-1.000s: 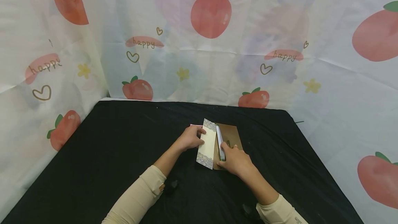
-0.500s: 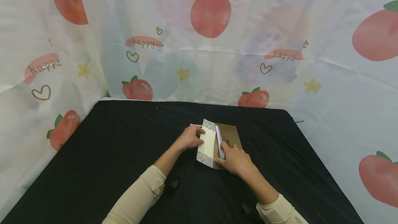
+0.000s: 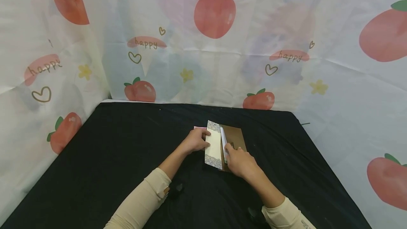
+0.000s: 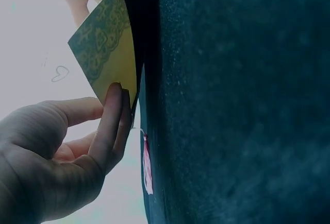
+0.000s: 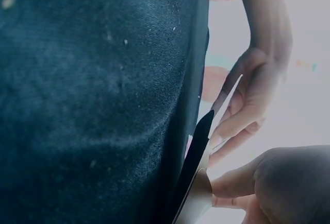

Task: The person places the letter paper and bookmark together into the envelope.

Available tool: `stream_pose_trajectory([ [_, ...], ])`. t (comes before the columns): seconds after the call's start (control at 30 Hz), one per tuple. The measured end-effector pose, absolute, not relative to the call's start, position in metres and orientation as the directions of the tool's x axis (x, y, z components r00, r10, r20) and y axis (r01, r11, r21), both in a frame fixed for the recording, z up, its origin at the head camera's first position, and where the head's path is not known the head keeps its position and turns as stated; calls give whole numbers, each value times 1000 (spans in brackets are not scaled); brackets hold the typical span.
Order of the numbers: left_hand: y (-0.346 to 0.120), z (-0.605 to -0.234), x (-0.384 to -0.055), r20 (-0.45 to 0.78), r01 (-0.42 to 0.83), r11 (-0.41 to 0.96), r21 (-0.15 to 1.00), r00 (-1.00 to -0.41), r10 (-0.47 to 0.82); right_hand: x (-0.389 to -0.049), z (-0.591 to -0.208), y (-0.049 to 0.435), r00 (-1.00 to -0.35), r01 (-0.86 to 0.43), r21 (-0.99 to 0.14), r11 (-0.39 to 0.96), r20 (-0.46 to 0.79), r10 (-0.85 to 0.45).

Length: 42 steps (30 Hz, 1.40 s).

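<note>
My left hand point(image 3: 194, 140) pinches the left edge of a narrow cream card point(image 3: 213, 140) with grey lace pattern at both ends, tilted upright. A pink tassel point(image 4: 148, 165) hangs by a thin string close beside its fingers. Just right of the card lies a brown paper envelope point(image 3: 235, 137), seen edge-on and bulging in the right wrist view. A thin white piece point(image 3: 224, 137) stands out along its left side. My right hand point(image 3: 241, 162) grips that left side, forefinger at the white piece and thumb hidden. The card's lower right corner overlaps the envelope.
Black cloth point(image 3: 133, 144) covers the table. Behind and on both sides hangs a white curtain point(image 3: 178, 17) printed with red fruit and "happy".
The cream card's lower end has swung right, over the brown envelope's left side. My right thumb, seen earlier at the lower edge, is now out of sight.
</note>
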<state>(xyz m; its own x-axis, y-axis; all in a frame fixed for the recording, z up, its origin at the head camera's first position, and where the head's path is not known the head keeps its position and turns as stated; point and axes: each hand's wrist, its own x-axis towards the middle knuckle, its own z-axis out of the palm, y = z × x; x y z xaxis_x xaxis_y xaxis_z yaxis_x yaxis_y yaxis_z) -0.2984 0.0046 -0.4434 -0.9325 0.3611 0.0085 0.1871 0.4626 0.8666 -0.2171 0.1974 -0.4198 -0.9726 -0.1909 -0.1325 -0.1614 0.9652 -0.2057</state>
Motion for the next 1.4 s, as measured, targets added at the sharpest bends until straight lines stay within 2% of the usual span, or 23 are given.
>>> stream_pose_trajectory([
  [0.43, 7, -442, -298, 13, 174, 397, 901, -926, 376, -217, -421, 198, -973, -161, -204, 966, -132, -190],
  [0.97, 17, -443, -297, 89, 264, 440, 858, -921, 380, -217, -421, 197, -974, -156, -195, 968, -134, -183],
  [1.4, 18, -445, -297, 43, 184, 368, 911, -932, 360, -216, -419, 196, -973, -164, -198, 966, -128, -191],
])
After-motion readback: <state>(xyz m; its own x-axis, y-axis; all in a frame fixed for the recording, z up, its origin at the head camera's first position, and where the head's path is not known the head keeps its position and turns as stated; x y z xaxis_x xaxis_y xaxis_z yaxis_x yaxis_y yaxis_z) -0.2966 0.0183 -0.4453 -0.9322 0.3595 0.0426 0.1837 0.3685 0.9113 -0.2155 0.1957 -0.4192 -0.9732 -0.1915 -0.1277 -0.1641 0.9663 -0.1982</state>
